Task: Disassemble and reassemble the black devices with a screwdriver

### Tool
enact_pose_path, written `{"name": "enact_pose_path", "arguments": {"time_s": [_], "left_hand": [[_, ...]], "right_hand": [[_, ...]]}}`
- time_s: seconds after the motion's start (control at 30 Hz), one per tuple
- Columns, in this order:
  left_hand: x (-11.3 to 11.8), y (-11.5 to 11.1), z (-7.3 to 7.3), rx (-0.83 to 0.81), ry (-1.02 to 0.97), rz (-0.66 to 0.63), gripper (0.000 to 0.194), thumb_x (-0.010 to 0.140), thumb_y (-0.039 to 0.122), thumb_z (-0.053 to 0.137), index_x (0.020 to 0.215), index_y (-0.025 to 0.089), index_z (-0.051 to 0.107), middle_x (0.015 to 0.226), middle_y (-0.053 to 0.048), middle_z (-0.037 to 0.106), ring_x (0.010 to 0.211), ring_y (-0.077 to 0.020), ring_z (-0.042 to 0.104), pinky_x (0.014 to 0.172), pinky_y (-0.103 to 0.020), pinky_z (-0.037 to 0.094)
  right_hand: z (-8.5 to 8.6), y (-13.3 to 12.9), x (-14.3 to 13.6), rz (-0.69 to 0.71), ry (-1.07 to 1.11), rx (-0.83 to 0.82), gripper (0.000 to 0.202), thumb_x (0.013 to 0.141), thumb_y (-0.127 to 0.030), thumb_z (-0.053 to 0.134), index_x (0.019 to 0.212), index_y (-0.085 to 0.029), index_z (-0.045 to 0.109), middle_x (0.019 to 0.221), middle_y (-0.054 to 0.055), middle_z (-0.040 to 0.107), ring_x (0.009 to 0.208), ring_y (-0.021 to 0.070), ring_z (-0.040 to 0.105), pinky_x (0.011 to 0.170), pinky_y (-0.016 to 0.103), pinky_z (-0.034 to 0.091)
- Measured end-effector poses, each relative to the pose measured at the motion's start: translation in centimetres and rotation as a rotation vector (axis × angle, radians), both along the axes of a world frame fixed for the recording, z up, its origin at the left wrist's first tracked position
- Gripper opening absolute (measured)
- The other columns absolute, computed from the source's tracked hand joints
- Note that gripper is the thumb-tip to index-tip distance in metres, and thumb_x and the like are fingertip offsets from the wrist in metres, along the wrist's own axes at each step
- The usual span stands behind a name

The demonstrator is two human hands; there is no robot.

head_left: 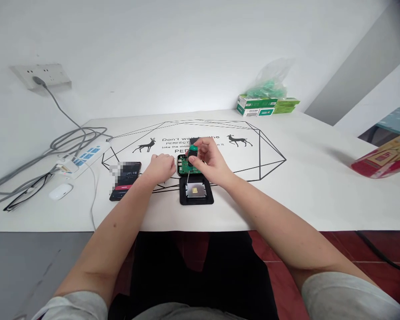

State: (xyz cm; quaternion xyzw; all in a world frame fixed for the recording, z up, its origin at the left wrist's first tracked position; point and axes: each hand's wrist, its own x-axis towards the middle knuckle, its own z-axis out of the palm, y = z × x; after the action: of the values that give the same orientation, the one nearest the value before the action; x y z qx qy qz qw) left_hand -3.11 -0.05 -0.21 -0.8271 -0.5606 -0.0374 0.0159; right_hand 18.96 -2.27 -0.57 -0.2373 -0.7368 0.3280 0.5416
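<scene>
- Board (184, 167): green, seated in a black case (179, 172) on the white table (306, 195), its components exposed, between my two hands.
- Right hand (211, 161): I have thumb and fingers closed round the green-and-black handle of a screwdriver (193, 152). Its shaft slants down toward the near edge of the board; contact with a screw is too fine for me to confirm.
- Left hand (162, 166): fingers curled into a loose fist just beside the board's left edge. I cannot tell whether anything is held inside.
- Cover, as I judge it (209, 200): black, lying on the near side of the board, bearing a metal plate (202, 192) with a small pale pad (194, 190) on top.
- Progress, in my judgement: partway. Done: case open, board exposed. Left: the screwdriver work appears unfinished; case and cover are unjoined. I cannot establish whether screws are being tightened or loosened.
- Periphery: phone (130, 173) lies left of the left hand, screen lit.
</scene>
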Motion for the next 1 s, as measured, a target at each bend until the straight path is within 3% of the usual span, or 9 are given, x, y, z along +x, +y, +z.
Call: {"name": "enact_pose_path", "arguments": {"time_s": [0.1, 0.2, 0.37, 0.47, 0.57, 0.67, 0.77, 1.0], "left_hand": [[0.1, -0.4, 0.6, -0.031, -0.159, -0.012, 0.015, 0.098, 0.023, 0.053, 0.084, 0.021, 0.060, 0.092, -0.008, 0.072, 0.093, -0.0287, 0.067, 0.098, -0.047, 0.045], [0.1, -0.8, 1.0, -0.083, -0.390, -0.108, 0.012, 0.093, 0.027, 0.057, 0.081, 0.023, 0.056, 0.087, -0.004, 0.068, 0.084, -0.0240, 0.063, 0.084, -0.038, 0.047], [-0.1, -1.1, 1.0, -0.175, -0.597, -0.148, 0.015, 0.089, 0.031, 0.057, 0.077, 0.023, 0.055, 0.075, 0.001, 0.058, 0.072, -0.0187, 0.054, 0.066, -0.031, 0.039], [-0.2, -1.2, 1.2, -0.236, -0.639, -0.138, 0.013, 0.087, 0.031, 0.059, 0.077, 0.022, 0.058, 0.072, 0.002, 0.055, 0.069, -0.0174, 0.051, 0.065, -0.031, 0.038], [0.0, -1.4, 1.5, -0.274, -0.662, -0.124, 0.014, 0.085, 0.032, 0.060, 0.075, 0.022, 0.056, 0.071, 0.003, 0.053, 0.067, -0.0163, 0.047, 0.064, -0.031, 0.036], [0.1, -1.7, 1.9, -0.298, -0.658, -0.137, 0.016, 0.083, 0.032, 0.061, 0.073, 0.023, 0.052, 0.070, 0.003, 0.051, 0.066, -0.0153, 0.045, 0.063, -0.030, 0.035], [0.2, -2.0, 2.2, -0.366, -0.658, -0.143, 0.015, 0.084, 0.033, 0.062, 0.076, 0.023, 0.054, 0.070, 0.004, 0.050, 0.063, -0.0147, 0.043, 0.060, -0.030, 0.033], [-0.1, -2.5, 2.9, -0.440, -0.630, -0.216, 0.020, 0.089, 0.041, 0.064, 0.083, 0.023, 0.060, 0.073, 0.002, 0.053, 0.066, -0.0161, 0.048, 0.065, -0.031, 0.040]], "right_hand": [[-0.2, 0.1, -0.1, -0.047, -0.002, 0.029, 0.045, 0.094, -0.055, 0.079, 0.119, -0.032, 0.048, 0.096, -0.002, 0.053, 0.075, 0.0158, 0.051, 0.071, 0.035, 0.049], [-0.5, 0.2, -0.3, -0.083, 0.004, 0.035, 0.049, 0.090, -0.054, 0.083, 0.116, -0.032, 0.048, 0.099, -0.002, 0.051, 0.076, 0.0149, 0.050, 0.068, 0.033, 0.048], [-0.3, 0.2, -0.3, -0.049, 0.029, 0.040, 0.045, 0.093, -0.052, 0.079, 0.120, -0.031, 0.049, 0.100, -0.001, 0.054, 0.082, 0.0165, 0.056, 0.071, 0.034, 0.051], [0.1, 0.0, -0.1, 0.086, 0.091, -0.018, 0.037, 0.098, -0.050, 0.071, 0.120, -0.032, 0.048, 0.114, 0.004, 0.062, 0.102, 0.0203, 0.065, 0.082, 0.037, 0.057], [0.3, -0.1, -0.1, 0.196, 0.122, -0.090, 0.035, 0.101, -0.050, 0.067, 0.123, -0.033, 0.045, 0.110, 0.003, 0.066, 0.096, 0.0195, 0.068, 0.087, 0.040, 0.059], [0.4, -0.2, -0.2, 0.157, 0.094, -0.085, 0.037, 0.100, -0.048, 0.070, 0.123, -0.033, 0.047, 0.104, 0.001, 0.063, 0.084, 0.0165, 0.062, 0.078, 0.036, 0.056], [0.4, -0.2, -0.3, 0.071, 0.067, -0.047, 0.039, 0.095, -0.049, 0.078, 0.119, -0.032, 0.050, 0.106, 0.001, 0.056, 0.086, 0.0158, 0.055, 0.069, 0.031, 0.050], [0.1, 0.1, -0.3, -0.027, 0.065, -0.048, 0.054, 0.089, -0.059, 0.085, 0.121, -0.033, 0.050, 0.104, -0.001, 0.051, 0.085, 0.0150, 0.054, 0.069, 0.031, 0.051]]}}
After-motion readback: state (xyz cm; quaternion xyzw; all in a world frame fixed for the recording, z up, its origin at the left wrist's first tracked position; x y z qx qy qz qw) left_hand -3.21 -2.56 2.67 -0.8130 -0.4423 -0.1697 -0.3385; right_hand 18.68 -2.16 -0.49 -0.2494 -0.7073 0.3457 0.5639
